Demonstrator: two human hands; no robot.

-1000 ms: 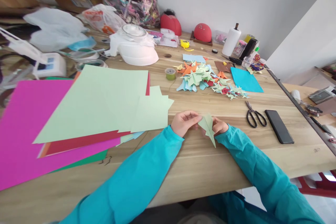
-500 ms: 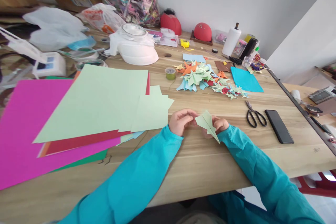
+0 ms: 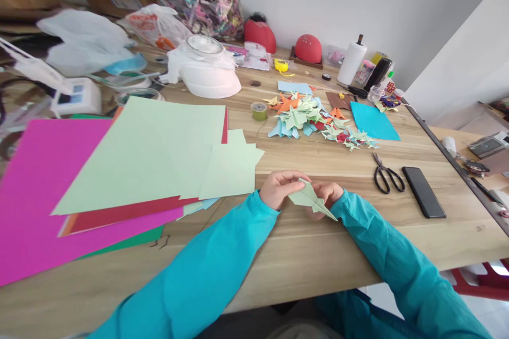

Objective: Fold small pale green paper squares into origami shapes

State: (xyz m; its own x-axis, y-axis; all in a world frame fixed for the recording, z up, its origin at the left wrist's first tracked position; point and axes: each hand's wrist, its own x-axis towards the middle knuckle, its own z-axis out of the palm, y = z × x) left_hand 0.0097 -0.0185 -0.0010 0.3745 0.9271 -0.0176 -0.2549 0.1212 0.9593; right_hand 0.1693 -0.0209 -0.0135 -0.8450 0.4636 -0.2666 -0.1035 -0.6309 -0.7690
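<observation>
Between my hands, above the wooden table, is a pale green folded paper plane point(image 3: 309, 197), its narrow tip pointing down to the right. My left hand point(image 3: 281, 187) grips its upper left edge between thumb and fingers. On the other side my right hand point(image 3: 326, 194) closes on the paper from behind, its fingers partly hidden by it. Left of my hands, pale green sheets point(image 3: 159, 153) lie over magenta paper point(image 3: 47, 185) and red paper point(image 3: 131, 214). Beyond my hands sits a heap of small folded paper shapes point(image 3: 300, 114) in green, orange, blue and red.
Black-handled scissors point(image 3: 385, 176) and a dark phone point(image 3: 423, 192) lie to the right. A spool point(image 3: 260, 111) stands beside the paper heap, with a blue sheet point(image 3: 374, 121) at its right. Plastic bags point(image 3: 83, 42), a white bottle point(image 3: 351, 63) and a yellow tape measure point(image 3: 281, 65) line the back.
My left hand has moved right and taken hold of the paper plane's upper left edge. The plane has tilted and shifted slightly down; my right hand keeps its hold.
</observation>
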